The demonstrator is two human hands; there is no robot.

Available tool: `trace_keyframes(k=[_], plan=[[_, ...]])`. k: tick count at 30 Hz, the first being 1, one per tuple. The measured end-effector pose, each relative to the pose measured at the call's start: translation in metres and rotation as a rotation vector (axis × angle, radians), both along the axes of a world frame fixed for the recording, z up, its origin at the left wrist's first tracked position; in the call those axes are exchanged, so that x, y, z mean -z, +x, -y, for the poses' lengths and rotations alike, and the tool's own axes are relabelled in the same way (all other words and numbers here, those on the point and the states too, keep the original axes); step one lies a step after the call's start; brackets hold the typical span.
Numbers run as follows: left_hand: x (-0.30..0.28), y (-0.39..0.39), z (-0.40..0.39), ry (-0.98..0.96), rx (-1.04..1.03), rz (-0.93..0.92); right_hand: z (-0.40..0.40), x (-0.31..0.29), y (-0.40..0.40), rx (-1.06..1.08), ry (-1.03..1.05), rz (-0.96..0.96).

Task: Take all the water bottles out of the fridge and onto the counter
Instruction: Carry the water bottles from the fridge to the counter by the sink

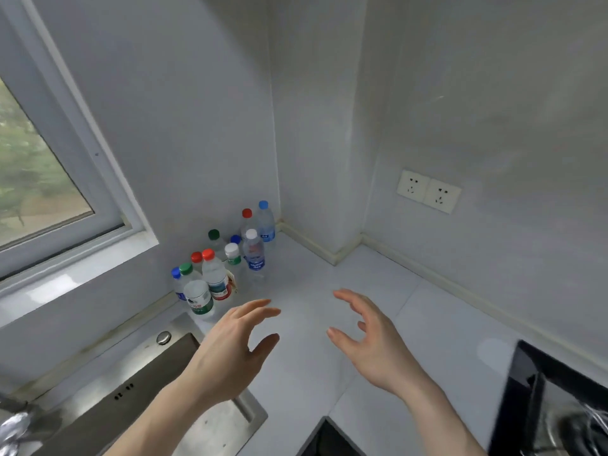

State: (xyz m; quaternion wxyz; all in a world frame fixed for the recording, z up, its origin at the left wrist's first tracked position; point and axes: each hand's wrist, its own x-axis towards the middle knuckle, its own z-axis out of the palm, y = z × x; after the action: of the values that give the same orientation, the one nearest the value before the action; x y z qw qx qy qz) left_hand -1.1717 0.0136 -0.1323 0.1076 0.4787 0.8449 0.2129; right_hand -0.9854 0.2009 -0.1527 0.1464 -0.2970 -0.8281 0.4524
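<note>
A pale counter [378, 324] fills the corner under white walls, with a window [39, 179] cut off at the left edge. A steel sink [138, 383] and a black hob [552, 406] are each only partly in frame. The water bottles [223, 261] stand clustered on the counter against the wall beside the sink; rear ones are half hidden, labels blurred. Both the left hand [230, 353] and right hand [371, 340] hover above the counter, fingers spread and loose, grasping nothing.
</note>
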Motion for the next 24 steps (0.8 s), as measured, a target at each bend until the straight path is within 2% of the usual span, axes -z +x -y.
trace_keyframes(k=[7,12,24], plan=[[-0.009,0.072,-0.061,0.029,0.237,-0.003,-0.007,-0.014,0.123,0.259,0.019,0.023],[-0.009,0.146,-0.09,0.07,0.397,0.068,0.009,-0.021,0.217,0.416,0.036,0.047],[-0.01,0.382,-0.104,0.148,0.791,0.16,0.093,-0.044,0.457,0.74,0.05,0.07]])
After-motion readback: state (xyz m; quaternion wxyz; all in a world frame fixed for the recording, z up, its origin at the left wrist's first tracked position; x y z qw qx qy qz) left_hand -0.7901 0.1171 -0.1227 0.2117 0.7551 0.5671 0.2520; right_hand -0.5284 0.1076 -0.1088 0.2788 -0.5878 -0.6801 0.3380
